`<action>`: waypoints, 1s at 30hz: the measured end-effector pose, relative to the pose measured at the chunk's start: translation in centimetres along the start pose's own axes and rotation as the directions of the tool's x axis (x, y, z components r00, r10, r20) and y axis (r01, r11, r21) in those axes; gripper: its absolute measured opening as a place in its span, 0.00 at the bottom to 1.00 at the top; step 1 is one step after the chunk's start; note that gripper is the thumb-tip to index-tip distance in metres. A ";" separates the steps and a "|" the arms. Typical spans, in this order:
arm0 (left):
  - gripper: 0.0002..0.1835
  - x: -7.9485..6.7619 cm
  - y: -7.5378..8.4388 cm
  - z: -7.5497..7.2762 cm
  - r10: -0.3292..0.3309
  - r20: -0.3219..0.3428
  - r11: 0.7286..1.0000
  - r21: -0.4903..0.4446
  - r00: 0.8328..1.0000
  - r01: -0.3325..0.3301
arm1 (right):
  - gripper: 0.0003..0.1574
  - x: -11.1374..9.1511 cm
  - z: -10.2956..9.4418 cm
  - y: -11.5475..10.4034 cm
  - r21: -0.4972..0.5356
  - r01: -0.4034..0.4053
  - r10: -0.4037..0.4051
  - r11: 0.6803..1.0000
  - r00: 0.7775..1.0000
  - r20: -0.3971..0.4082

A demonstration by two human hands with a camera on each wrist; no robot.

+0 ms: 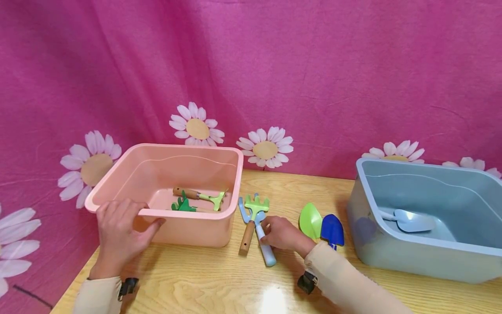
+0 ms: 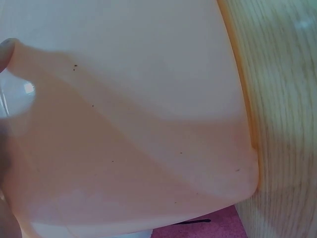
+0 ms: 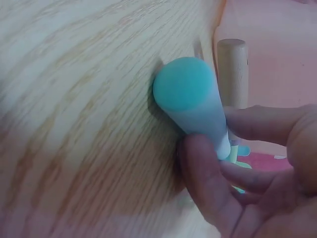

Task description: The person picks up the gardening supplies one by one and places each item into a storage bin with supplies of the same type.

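Observation:
My left hand (image 1: 121, 231) grips the near rim of the pink bin (image 1: 188, 231), fingers over the edge and thumb along the outer wall. Inside that bin lie a wooden-handled light green rake (image 1: 192, 194) and a dark green fork-like tool (image 1: 183, 204). Right of the bin, my right hand (image 1: 284, 234) pinches the pale handle of a blue hand fork (image 1: 267, 253). The right wrist view shows thumb and fingers on either side of this handle (image 3: 200, 116), below its turquoise end. A light green hand fork (image 1: 256, 205) with a wooden handle overlaps the blue one's head.
A lime green trowel (image 1: 310, 221) and a dark blue trowel (image 1: 332, 229) lie right of my right hand, partly behind the forearm. Farther right stands a grey-blue bin (image 1: 423, 257) holding a light blue trowel (image 1: 415, 220). A pink flowered cloth (image 1: 313, 87) hangs behind the wooden table (image 1: 204, 279).

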State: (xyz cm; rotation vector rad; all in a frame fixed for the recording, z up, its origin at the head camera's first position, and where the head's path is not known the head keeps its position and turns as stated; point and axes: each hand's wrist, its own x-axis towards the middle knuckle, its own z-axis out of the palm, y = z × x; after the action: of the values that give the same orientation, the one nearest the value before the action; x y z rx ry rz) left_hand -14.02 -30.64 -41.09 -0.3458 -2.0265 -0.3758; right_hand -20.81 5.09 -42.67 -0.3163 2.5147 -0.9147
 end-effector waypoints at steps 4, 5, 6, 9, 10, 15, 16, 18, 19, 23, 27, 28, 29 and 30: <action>0.34 0.0 0.0 0.0 0.010 -0.004 1.000 -0.003 1.000 -0.010 | 0.20 0.1 -0.1 0.4 0.047 0.008 -0.009 0.999 1.000 0.010; 0.34 0.0 0.0 0.0 0.013 -0.006 1.000 -0.003 1.000 -0.013 | 0.20 0.1 -0.2 0.5 0.067 0.013 -0.014 0.998 1.000 0.016; 0.33 0.0 -0.1 0.1 0.016 -0.007 1.000 -0.003 1.000 -0.016 | 0.20 0.2 -0.3 0.7 0.091 0.021 -0.024 0.996 0.999 0.025; 0.33 0.0 -0.1 0.1 0.020 -0.011 1.000 -0.003 1.000 -0.020 | 0.22 0.3 -0.6 1.2 0.190 0.043 -0.055 0.981 0.997 0.057; 0.33 0.0 -0.1 0.1 0.020 -0.013 1.000 -0.002 1.000 -0.020 | 0.23 0.3 -0.7 1.4 0.221 0.050 -0.067 0.974 0.995 0.070; 0.33 0.0 -0.2 0.1 0.021 -0.017 1.000 -0.001 1.000 -0.021 | 0.31 0.3 -1.2 2.0 0.428 0.023 -0.112 0.903 0.977 0.183; 0.33 0.0 -0.2 0.1 0.022 -0.018 1.000 -0.001 1.000 -0.022 | 0.33 0.3 -1.3 2.2 0.467 0.012 -0.125 0.884 0.969 0.212; 0.33 0.0 -0.2 0.2 0.024 -0.020 1.000 -0.002 1.000 -0.024 | 0.36 0.2 -1.5 2.5 0.532 -0.016 -0.145 0.847 0.955 0.259; 0.33 0.0 -0.2 0.2 0.025 -0.021 1.000 -0.002 0.999 -0.026 | 0.38 0.2 -1.6 2.7 0.551 -0.022 -0.156 0.834 0.949 0.274; 0.33 0.1 -0.2 0.3 0.029 -0.028 1.000 -0.003 0.999 -0.029 | 0.43 0.1 -2.1 3.1 0.593 -0.038 -0.184 0.804 0.933 0.310; 0.33 0.2 -0.2 0.3 0.025 -0.031 1.000 -0.002 0.999 -0.025 | 0.44 0.1 -2.3 3.1 0.605 -0.054 -0.185 0.795 0.927 0.325; 0.34 0.1 -0.2 0.2 0.023 -0.030 1.000 -0.001 0.999 -0.023 | 0.44 0.0 -2.4 3.2 0.603 -0.059 -0.180 0.796 0.927 0.329; 0.34 0.1 -0.2 0.2 0.022 -0.028 1.000 -0.002 0.999 -0.022 | 0.44 0.0 -2.4 3.2 0.596 -0.064 -0.174 0.800 0.927 0.333; 0.34 0.0 -0.2 0.2 0.021 -0.030 1.000 -0.003 0.999 -0.021 | 0.44 -0.1 -2.4 3.3 0.588 -0.067 -0.167 0.806 0.928 0.334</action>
State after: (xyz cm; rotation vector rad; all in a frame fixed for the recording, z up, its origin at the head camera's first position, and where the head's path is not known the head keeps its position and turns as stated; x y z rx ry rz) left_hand -14.30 -30.74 -41.18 -0.3616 -1.9918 -0.3690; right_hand -22.09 8.90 -43.15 -0.3147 1.7678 -1.4510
